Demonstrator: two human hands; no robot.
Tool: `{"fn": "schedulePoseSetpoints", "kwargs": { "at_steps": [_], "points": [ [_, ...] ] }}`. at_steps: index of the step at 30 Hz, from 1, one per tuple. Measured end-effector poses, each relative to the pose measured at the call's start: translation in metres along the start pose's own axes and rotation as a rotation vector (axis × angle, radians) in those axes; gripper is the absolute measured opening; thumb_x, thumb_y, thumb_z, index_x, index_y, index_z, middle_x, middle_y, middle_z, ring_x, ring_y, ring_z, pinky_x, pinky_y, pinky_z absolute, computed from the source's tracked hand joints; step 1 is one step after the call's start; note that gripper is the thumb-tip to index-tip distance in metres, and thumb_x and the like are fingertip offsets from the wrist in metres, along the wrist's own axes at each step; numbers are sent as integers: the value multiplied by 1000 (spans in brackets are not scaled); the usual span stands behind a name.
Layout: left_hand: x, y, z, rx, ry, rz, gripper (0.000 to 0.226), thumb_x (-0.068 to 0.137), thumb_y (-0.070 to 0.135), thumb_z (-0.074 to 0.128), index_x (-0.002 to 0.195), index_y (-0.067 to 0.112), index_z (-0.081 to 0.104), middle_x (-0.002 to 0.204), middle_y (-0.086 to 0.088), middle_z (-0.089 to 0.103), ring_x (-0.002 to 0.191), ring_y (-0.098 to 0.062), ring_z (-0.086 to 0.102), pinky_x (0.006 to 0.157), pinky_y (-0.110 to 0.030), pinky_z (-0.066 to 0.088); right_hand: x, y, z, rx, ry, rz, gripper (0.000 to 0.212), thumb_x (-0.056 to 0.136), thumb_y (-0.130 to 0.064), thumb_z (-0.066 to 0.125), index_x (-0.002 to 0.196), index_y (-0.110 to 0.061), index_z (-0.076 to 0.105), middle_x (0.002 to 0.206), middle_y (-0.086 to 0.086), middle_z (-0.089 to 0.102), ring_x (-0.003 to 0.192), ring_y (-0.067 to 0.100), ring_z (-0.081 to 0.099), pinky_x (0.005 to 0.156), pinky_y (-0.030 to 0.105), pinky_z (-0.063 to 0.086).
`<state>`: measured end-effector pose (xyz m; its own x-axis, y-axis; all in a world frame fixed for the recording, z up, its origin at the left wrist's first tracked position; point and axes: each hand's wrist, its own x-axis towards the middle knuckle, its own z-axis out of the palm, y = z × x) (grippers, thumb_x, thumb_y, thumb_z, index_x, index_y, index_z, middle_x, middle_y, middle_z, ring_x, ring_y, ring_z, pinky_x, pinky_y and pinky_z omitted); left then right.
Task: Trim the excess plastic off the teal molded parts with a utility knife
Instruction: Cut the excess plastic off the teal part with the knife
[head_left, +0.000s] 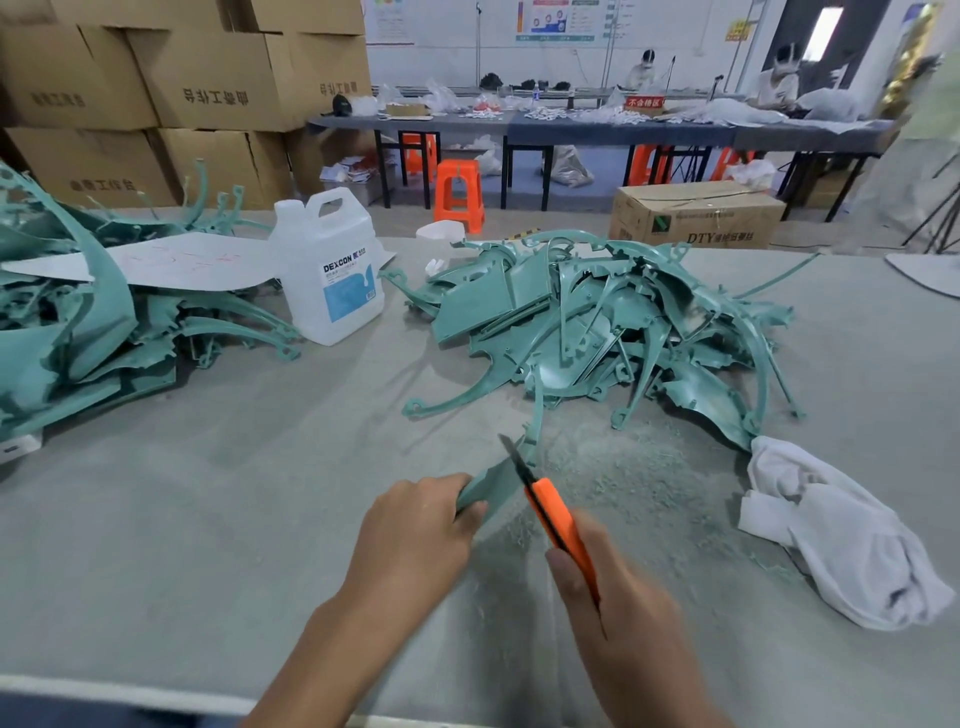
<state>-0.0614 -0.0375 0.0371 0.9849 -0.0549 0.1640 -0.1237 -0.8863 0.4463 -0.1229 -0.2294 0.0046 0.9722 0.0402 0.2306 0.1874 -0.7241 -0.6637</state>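
Note:
My left hand (415, 540) grips a teal molded part (493, 486) just above the grey table, fingers curled round its near end. My right hand (618, 608) holds an orange utility knife (558, 519), whose dark blade lies against the right edge of the part. The far tip of the part points toward a heap of teal parts (608, 322) at the centre right. A second heap of teal parts (78, 332) lies at the left. Fine teal shavings (623, 478) cover the table right of the knife.
A white plastic jug (332, 270) stands between the heaps, with a white sheet (176, 260) on the left heap. A crumpled white cloth (841, 530) lies at the right. Cardboard boxes (171, 88), an orange stool (460, 195) and people at a long bench are behind.

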Motion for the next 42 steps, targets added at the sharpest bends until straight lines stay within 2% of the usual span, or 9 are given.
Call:
{"fn": "schedulePoseSetpoints", "kwargs": {
  "at_steps": [4,10,15,25,30,32,35,39,42],
  "points": [
    [1,2,-4,12,0,-10,37,98,41,54,69,22,43,70,1,59,75,-25,56,66,-38,44,-5,-8,-5,-4,-43,-29,40,87,-72,27,126,-63,27,92,-43,53,76,-14,57,66,7,44],
    [-7,8,-3,96,-39,14,33,100,44,47,74,25,43,64,6,48,70,-22,49,59,-36,28,7,-1,-26,10,-27,56,42,86,-67,30,121,-51,48,66,-19,60,62,2,59,54,19,43],
    [-4,9,-4,51,-18,-14,38,98,44,51,69,22,42,66,4,53,74,-25,54,62,-38,37,2,-13,-22,6,-93,27,41,84,-72,28,117,-54,44,80,-28,61,67,1,60,56,17,45],
    [-10,7,-9,15,128,-43,36,90,49,60,68,23,47,56,4,51,63,-19,54,51,-34,29,10,-2,-20,105,-19,105,38,86,-68,34,115,-50,51,66,-5,63,59,5,60,49,22,42],
    [-20,11,-32,-507,459,-48,22,76,59,68,94,48,66,70,17,68,62,-7,62,54,-27,50,13,10,-30,194,72,186,27,86,-67,39,107,-57,52,72,-10,65,53,11,60,55,35,52],
    [-23,18,-45,-766,540,41,20,80,50,72,98,40,73,84,14,74,75,-3,68,64,-15,51,7,8,-27,241,94,176,29,85,-68,41,109,-57,53,70,-7,65,50,12,59,56,40,54],
    [-25,27,-61,-1142,650,104,19,85,39,73,100,28,76,100,5,77,92,-9,72,75,-18,56,3,1,-24,364,129,175,36,84,-66,44,114,-53,58,66,-3,63,46,11,57,46,35,50],
    [-20,27,-71,-1627,404,-117,24,92,37,63,114,33,70,120,3,72,108,-17,70,78,-40,60,0,-6,-23,498,161,203,40,81,-64,48,114,-47,62,64,2,61,42,17,55,37,30,45],
    [-13,14,-75,-1874,209,-360,37,92,26,57,126,20,67,122,-3,72,108,-19,71,73,-40,61,-2,-3,-21,608,200,237,37,80,-60,49,108,-41,64,63,5,59,41,21,50,36,30,42]
  ]
}}
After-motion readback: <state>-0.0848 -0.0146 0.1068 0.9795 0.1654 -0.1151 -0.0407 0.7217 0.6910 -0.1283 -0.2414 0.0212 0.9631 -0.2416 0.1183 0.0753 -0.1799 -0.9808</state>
